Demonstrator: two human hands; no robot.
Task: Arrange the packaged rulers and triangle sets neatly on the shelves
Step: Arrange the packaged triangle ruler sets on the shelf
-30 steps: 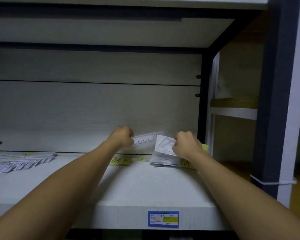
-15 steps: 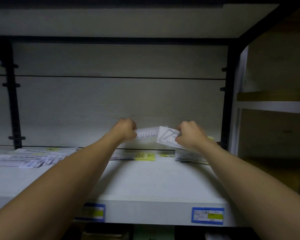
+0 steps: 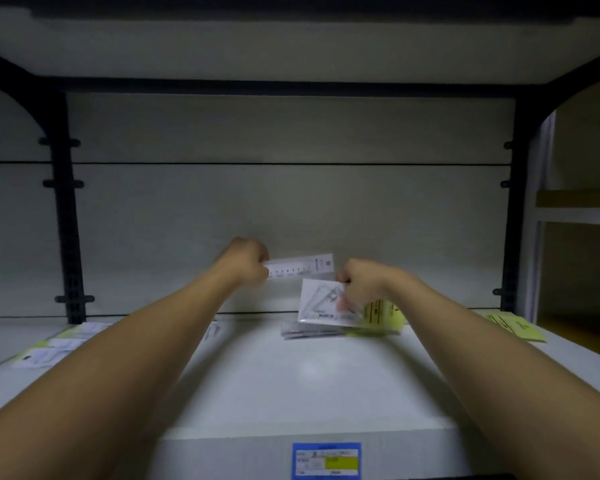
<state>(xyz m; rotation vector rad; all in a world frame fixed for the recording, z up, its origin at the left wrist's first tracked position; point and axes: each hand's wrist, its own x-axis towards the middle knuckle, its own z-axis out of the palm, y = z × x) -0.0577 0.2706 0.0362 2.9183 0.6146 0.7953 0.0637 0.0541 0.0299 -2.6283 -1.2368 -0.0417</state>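
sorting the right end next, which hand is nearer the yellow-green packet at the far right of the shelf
Right. The right hand, holding a triangle set, is left of the yellow-green packet; the left hand is farther left.

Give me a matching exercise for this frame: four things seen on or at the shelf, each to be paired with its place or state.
Things:
1. packaged ruler
2. triangle set packet
3. blue and yellow label
4. yellow-green packet

Places or states:
A. stuck on the shelf's front edge
B. held by the left hand
C. lying at the shelf's far right
D. held by the right hand

Pairs: 1-B, 2-D, 3-A, 4-C
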